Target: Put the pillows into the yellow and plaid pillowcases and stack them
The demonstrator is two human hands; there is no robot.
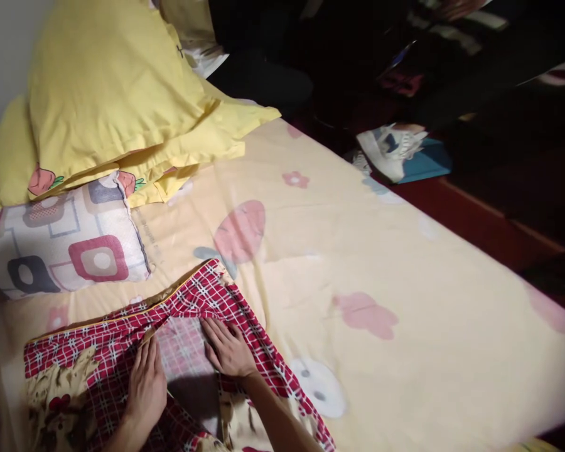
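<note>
A red plaid cloth (254, 333) with beige patterned parts and a yellow-edged border lies spread on the bed in front of me. Its middle has a paler pinkish-grey panel (183, 351), perhaps a turned-back part of the fabric. My left hand (148, 383) rests along the panel's left edge, fingers stretched out over the cloth. On the opposite side my right hand (228, 351) lies flat, its fingertips on the panel's upper right. Neither hand appears to grasp anything. The cloth's near end runs out of view under my forearms.
A small pillow with rounded squares (66, 235) lies beyond the cloth, at left. Behind it are yellow pillows (117, 81). The cream bedsheet (433, 314) stretches rightward. Beyond the bed edge, a person's foot in a white shoe (388, 150) is beside a blue object (428, 162).
</note>
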